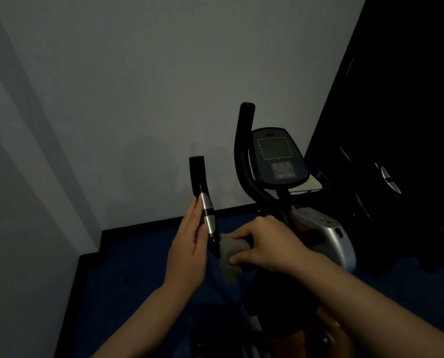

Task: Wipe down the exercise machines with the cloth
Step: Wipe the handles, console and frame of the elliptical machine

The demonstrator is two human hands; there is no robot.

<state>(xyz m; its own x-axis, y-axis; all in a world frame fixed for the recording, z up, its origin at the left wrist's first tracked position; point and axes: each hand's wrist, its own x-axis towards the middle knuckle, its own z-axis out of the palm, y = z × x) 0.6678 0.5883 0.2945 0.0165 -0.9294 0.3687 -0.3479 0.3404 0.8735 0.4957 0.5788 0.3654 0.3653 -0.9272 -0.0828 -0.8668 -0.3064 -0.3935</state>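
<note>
- The left forearm comes up from the lower edge, and the left hand [188, 250] stands edge-on with its fingers straight and together, pointing up.
- Those flat fingers lie against the left side of the near handlebar [202, 195], at its silver sleeve (the thumb sits just below the sleeve); nothing is gripped.
- The right forearm reaches in from the lower right corner, wrist bent left, with the right hand [267, 244] knuckles-up.
- Its fingers and thumb curl round a grey cloth [232, 254], bunching it against the lower stretch of the bar, just right of the left palm.
- Beyond the hands, the exercise bike [329, 236] carries a second, taller handlebar [242, 151] and a dark console [277, 156], close to the grey wall [138, 86].
- Blue floor [138, 254] lies beneath.
</note>
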